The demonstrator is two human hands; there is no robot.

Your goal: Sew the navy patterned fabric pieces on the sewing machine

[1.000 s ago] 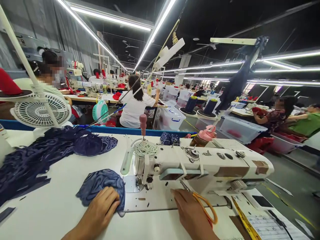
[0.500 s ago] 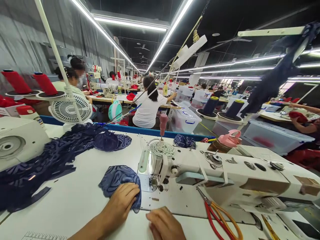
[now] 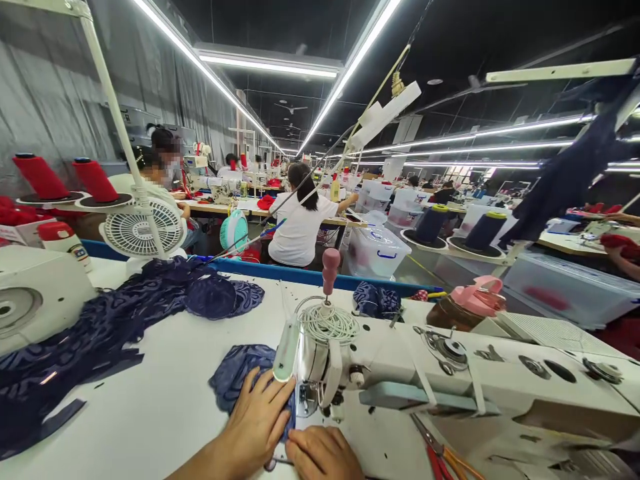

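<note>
A navy patterned fabric piece (image 3: 235,377) lies on the sewing table beside the needle area of a white sewing machine (image 3: 400,360). My left hand (image 3: 261,417) rests flat on this fabric, fingers stretched out and a little apart, the fingertips close to the presser foot (image 3: 309,397). At the fabric's near edge is my right hand (image 3: 324,453), its fingers curled and thumb and fingertips closed at the cloth's corner. Part of the fabric is hidden under my left hand.
Red-and-orange-handled scissors (image 3: 440,453) lie under the machine arm. Dark blue fabric strips (image 3: 100,327) spread over the left side, near a round fabric piece (image 3: 213,297). A white fan (image 3: 145,227) and a pink-lidded jug (image 3: 470,300) stand farther back. A co-worker (image 3: 300,227) sits ahead.
My left hand has slid right with the fabric, up to the presser foot. My right hand has come up to the fabric's near corner. The view has shifted slightly.
</note>
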